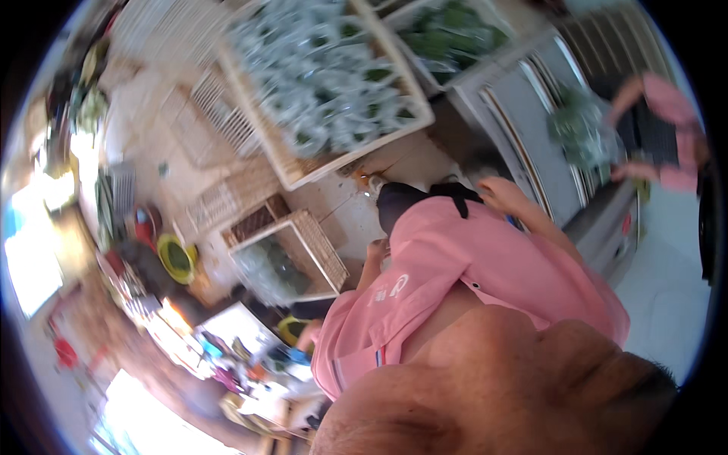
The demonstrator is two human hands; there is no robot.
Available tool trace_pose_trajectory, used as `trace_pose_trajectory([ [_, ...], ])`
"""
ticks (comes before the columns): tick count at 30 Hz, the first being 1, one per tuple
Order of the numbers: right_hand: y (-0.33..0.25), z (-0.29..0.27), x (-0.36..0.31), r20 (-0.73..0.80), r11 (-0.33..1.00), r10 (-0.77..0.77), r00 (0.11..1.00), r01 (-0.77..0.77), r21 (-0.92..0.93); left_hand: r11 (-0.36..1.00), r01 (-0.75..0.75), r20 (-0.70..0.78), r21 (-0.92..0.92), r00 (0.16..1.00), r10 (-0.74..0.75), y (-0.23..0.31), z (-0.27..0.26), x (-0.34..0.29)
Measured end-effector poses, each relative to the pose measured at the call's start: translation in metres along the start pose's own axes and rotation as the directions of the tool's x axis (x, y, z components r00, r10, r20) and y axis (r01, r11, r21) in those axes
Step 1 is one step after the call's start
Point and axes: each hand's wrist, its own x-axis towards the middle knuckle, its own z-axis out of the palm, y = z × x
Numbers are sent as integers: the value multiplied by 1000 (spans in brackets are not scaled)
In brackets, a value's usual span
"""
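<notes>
A large cream crate (pixel 406 83) is standing on the tiled floor (pixel 402 163) in front of the person's feet, blocking the way forward; small plastic bags of greens (pixel 326 83) are filling it. A grey desk (pixel 527 114) is flanking the right side, and across it a co-worker (pixel 671 98) in pink is handling a clear bag of greens (pixel 580 129). A white-rimmed crate of leaves (pixel 498 19) is sitting beyond the large one. A smaller wicker-patterned crate (pixel 322 250) is standing to the left, holding clear plastic bags (pixel 269 265); farther left, a yellow tub (pixel 176 258) is resting beside a red bucket (pixel 145 224). The person's right hand (pixel 497 193) is hanging near the desk, its fingers looking loosely bent; the left hand (pixel 377 249) is hanging just beside the smaller crate. Whether either hand's fingers are gripping anything, I cannot tell.
</notes>
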Motion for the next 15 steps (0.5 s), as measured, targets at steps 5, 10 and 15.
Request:
trace_pose_trajectory([
  [5,56,4,-22,-193,979,-95,977,127,161,979,-114,-99,-168,990,98,47,-46,33],
  [10,123,20,-84,-356,701,222,908,105,706,930,-362,-241,63,899,366,211,-29,5],
  [15,204,49,-137,-188,-39,593,783,262,964,792,-540,25,286,830,557,328,124,-26],
])
